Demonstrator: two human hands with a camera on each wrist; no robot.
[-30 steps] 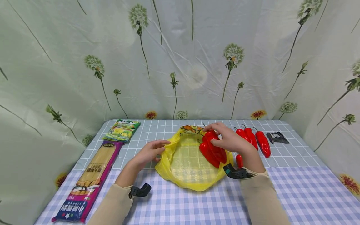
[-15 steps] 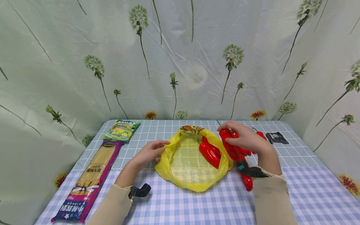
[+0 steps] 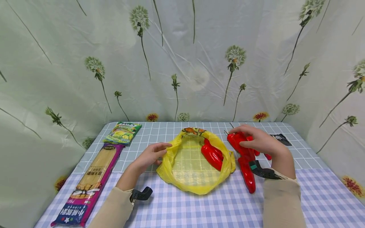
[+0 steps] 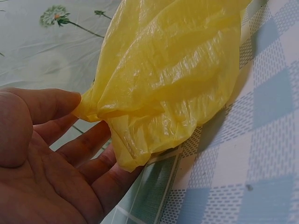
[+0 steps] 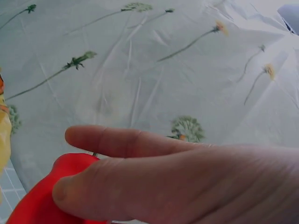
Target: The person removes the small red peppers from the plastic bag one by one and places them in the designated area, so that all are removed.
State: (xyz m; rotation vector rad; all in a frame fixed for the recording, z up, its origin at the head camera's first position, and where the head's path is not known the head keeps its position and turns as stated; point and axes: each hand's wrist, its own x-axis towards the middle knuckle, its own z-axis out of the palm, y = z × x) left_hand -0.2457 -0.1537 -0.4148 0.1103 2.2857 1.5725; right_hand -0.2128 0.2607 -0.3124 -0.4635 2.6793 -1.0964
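Note:
In the head view, my left hand (image 3: 151, 154) pinches the left rim of a yellow plastic bag (image 3: 168, 174), which stands with its mouth wide. The left wrist view shows thumb and fingers on the gathered film. Inside the bag, at the right, lie red peppers (image 3: 212, 155), one partly behind another. To the right of the bag, my right hand (image 3: 260, 141) holds a red pepper (image 5: 35, 200), its thumb against the side. Other red peppers lie around and under that hand, partly hidden by it. One long red pepper (image 3: 247, 179) points toward the front.
On the left lies a long purple pack of noodles (image 3: 91, 180), with a green and yellow packet (image 3: 122, 133) behind it. A small black packet (image 3: 281, 139) is at the back right. A flower-print curtain (image 3: 199, 63) hangs behind the checked tablecloth (image 3: 194, 212).
My right hand has carried a red pepper from over the bag's right side out to the right, among the other peppers. My left hand has stayed at the rim.

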